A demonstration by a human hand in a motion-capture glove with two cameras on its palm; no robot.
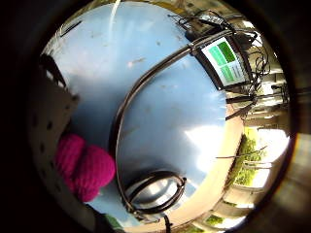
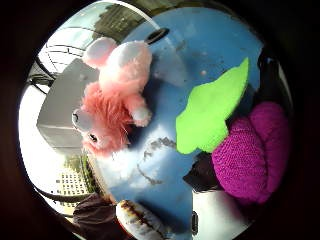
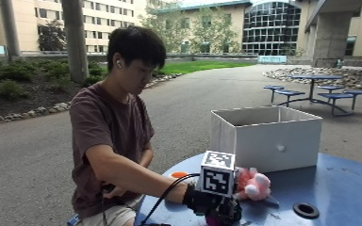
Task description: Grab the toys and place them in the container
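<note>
Seated person at a round blue surface [image 3: 332,188]. The gloved right hand [image 3: 207,201] rests low at the near edge, its grip curled around a magenta knitted toy [image 2: 255,152], with a lime-green felt piece [image 2: 212,112] touching it. A pink plush animal [image 3: 253,184] lies just beside the hand, at about 2 o'clock. The white open-topped container [image 3: 269,139] stands behind the plush, at 1 o'clock.
</note>
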